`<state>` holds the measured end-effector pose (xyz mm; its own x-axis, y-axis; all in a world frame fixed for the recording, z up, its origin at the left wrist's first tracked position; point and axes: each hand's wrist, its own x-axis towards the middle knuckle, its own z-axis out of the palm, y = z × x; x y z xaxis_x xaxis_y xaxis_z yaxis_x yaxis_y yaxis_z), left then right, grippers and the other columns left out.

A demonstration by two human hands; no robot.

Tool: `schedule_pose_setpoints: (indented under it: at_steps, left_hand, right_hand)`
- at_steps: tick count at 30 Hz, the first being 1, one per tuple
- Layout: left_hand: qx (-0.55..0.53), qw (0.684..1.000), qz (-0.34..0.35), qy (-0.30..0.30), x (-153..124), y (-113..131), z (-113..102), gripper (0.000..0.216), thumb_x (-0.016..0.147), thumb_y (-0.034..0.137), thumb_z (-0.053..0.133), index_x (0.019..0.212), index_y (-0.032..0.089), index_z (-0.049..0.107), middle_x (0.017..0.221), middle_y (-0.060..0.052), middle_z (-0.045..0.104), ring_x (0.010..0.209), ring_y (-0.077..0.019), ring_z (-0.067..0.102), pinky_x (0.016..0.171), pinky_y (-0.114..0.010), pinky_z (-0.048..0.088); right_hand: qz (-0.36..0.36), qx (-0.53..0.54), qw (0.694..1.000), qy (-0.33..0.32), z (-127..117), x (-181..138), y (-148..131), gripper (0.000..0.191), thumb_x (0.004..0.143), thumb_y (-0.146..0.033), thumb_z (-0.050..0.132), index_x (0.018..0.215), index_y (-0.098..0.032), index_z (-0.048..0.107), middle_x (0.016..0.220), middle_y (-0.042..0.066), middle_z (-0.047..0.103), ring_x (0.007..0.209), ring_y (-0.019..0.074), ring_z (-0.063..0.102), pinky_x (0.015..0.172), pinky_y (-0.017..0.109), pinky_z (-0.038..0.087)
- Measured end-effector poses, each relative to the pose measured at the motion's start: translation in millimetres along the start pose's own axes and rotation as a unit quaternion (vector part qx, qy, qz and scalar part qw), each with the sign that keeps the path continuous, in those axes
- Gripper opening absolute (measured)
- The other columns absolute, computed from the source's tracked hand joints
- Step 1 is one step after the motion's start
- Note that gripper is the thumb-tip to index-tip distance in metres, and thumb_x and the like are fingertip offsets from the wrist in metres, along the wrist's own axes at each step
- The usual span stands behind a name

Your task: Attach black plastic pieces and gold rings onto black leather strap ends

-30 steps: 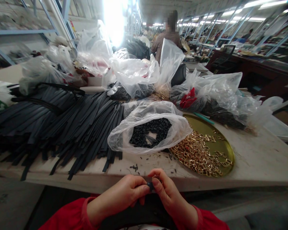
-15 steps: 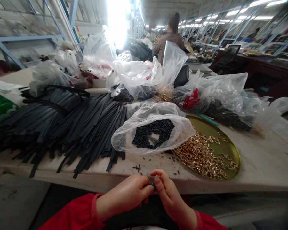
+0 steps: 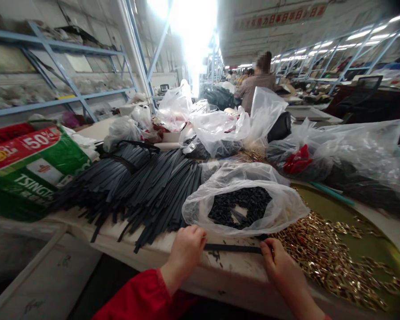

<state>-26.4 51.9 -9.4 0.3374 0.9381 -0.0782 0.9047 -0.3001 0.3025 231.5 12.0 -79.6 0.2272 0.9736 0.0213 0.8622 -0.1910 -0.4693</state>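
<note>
A dark strap (image 3: 234, 248) stretches level between my two hands, just over the table's front edge. My left hand (image 3: 188, 249) is closed on its left end, and my right hand (image 3: 280, 262) pinches it near the right end. Behind the strap sits an open clear plastic bag (image 3: 195, 209) holding many small black loops (image 3: 253, 200). Left of the bag lies a wide pile of dark straps (image 3: 163, 191). Close to my right hand, gold metal buckles (image 3: 320, 249) are heaped on a round gold tray (image 3: 380, 240).
A green and red printed bag (image 3: 36, 173) stands at the left. More clear plastic bags (image 3: 220, 126) line the back, one with a red piece (image 3: 298, 160). A teal stick (image 3: 333, 193) lies behind the tray. Small black scraps dot the table edge. Farther off is a person (image 3: 258, 84).
My hands were close together at the table edge; now they are apart with the strap drawn out between them. The view has swung left, bringing the printed bag into sight.
</note>
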Motion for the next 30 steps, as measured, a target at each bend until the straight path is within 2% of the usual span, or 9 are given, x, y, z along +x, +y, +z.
schedule_pose_setpoints:
  at_steps: [3, 6, 12, 15, 17, 19, 24, 26, 30]
  left_hand:
    - [0.047, 0.993, -0.09, 0.059, -1, -27, -9, 0.023, 0.087, 0.028, 0.035, 0.086, 0.017, 0.055, 0.089, -0.008, 0.06, 0.086, -0.0221, 0.056, 0.074, -0.032, 0.036]
    - [0.047, 0.986, -0.15, 0.053, 1, -48, -5, 0.021, 0.081, 0.037, 0.047, 0.082, 0.017, 0.055, 0.082, -0.005, 0.062, 0.077, -0.0193, 0.058, 0.066, -0.027, 0.038]
    - [0.012, 0.983, -0.169, 0.075, 4, -60, -5, 0.01, 0.08, 0.025, 0.042, 0.078, 0.019, 0.05, 0.075, -0.003, 0.061, 0.07, -0.0157, 0.059, 0.061, -0.024, 0.038]
    - [-0.04, 0.967, -0.134, 0.212, -4, -54, -35, 0.009, 0.081, 0.027, 0.041, 0.078, 0.02, 0.046, 0.084, -0.005, 0.059, 0.078, -0.0161, 0.057, 0.071, -0.026, 0.042]
    - [-0.095, 0.932, -0.06, 0.346, -12, -44, -59, 0.009, 0.079, 0.026, 0.048, 0.075, 0.021, 0.041, 0.098, -0.006, 0.059, 0.088, -0.0166, 0.057, 0.077, -0.027, 0.042]
    - [-0.114, 0.902, 0.024, 0.416, -20, -30, -77, 0.019, 0.076, 0.023, 0.054, 0.071, 0.023, 0.036, 0.102, -0.005, 0.059, 0.085, -0.0149, 0.058, 0.074, -0.026, 0.043]
    - [-0.076, 0.934, 0.229, 0.264, -20, 8, -78, 0.025, 0.077, 0.022, 0.054, 0.062, 0.023, 0.035, 0.057, 0.005, 0.052, 0.051, -0.0101, 0.049, 0.05, -0.023, 0.035]
    - [-0.096, 0.951, 0.227, 0.189, -11, 18, -66, 0.019, 0.079, 0.027, 0.051, 0.063, 0.022, 0.041, 0.057, 0.003, 0.052, 0.052, -0.0117, 0.048, 0.049, -0.024, 0.035]
    - [-0.263, 0.953, 0.138, 0.066, 11, 24, -41, 0.016, 0.079, 0.015, 0.041, 0.09, 0.019, 0.053, 0.089, -0.005, 0.059, 0.081, -0.0157, 0.057, 0.071, -0.027, 0.044]
  right_hand:
    - [-0.043, -0.038, 0.995, 0.077, 0, 1, -2, 0.035, 0.086, -0.044, 0.03, 0.102, -0.018, 0.047, 0.096, 0.013, 0.062, 0.079, 0.0263, 0.064, 0.063, 0.038, 0.05]
    - [-0.119, -0.055, 0.981, 0.141, 2, -2, -10, 0.041, 0.085, -0.045, 0.031, 0.11, -0.015, 0.044, 0.11, 0.016, 0.054, 0.097, 0.028, 0.058, 0.075, 0.041, 0.05]
    - [-0.166, -0.035, 0.979, 0.114, 4, -9, -13, 0.036, 0.085, -0.039, 0.037, 0.114, -0.017, 0.042, 0.116, 0.015, 0.051, 0.11, 0.0266, 0.049, 0.087, 0.042, 0.046]
    - [-0.159, -0.024, 0.982, 0.1, -4, -9, -15, 0.034, 0.085, -0.035, 0.041, 0.113, -0.017, 0.043, 0.117, 0.014, 0.05, 0.108, 0.0257, 0.05, 0.087, 0.042, 0.046]
    - [-0.163, -0.014, 0.982, 0.091, -12, -4, -21, 0.031, 0.085, -0.032, 0.042, 0.111, -0.016, 0.044, 0.116, 0.014, 0.052, 0.105, 0.0247, 0.051, 0.086, 0.041, 0.046]
    - [-0.181, -0.008, 0.98, 0.087, -19, 6, -31, 0.028, 0.085, -0.029, 0.042, 0.109, -0.016, 0.047, 0.112, 0.013, 0.055, 0.103, 0.0239, 0.053, 0.086, 0.04, 0.045]
    - [-0.201, -0.064, 0.976, 0.056, -27, 51, -56, 0.022, 0.085, -0.023, 0.042, 0.1, -0.014, 0.054, 0.099, 0.012, 0.06, 0.094, 0.0238, 0.055, 0.083, 0.037, 0.042]
    - [-0.192, -0.094, 0.977, 0.017, -21, 72, -63, 0.021, 0.085, -0.02, 0.04, 0.099, -0.014, 0.055, 0.097, 0.01, 0.061, 0.092, 0.0212, 0.056, 0.081, 0.032, 0.042]
    - [-0.184, -0.129, 0.974, -0.028, 0, 110, -72, 0.018, 0.082, -0.016, 0.044, 0.093, -0.017, 0.058, 0.093, 0.009, 0.061, 0.086, 0.0196, 0.058, 0.073, 0.028, 0.042]
